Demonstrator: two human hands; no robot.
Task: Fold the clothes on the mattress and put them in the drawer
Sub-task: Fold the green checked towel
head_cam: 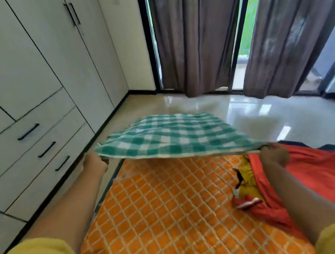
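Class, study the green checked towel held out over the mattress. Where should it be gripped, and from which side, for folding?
Grip the towel at its two near corners, from the outer sides, as the left hand and right hand do now. The near edge runs taut between them and the cloth spreads flat, so it can be laid straight onto the mattress.

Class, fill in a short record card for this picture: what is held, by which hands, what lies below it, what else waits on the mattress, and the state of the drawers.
held item: green checked cloth, stretched flat in the air
left hand: grip on the cloth's near left corner
right hand: grip on the near right corner
below: orange patterned mattress
also waiting: red garment on the mattress's right side
drawers: three with dark handles, all closed
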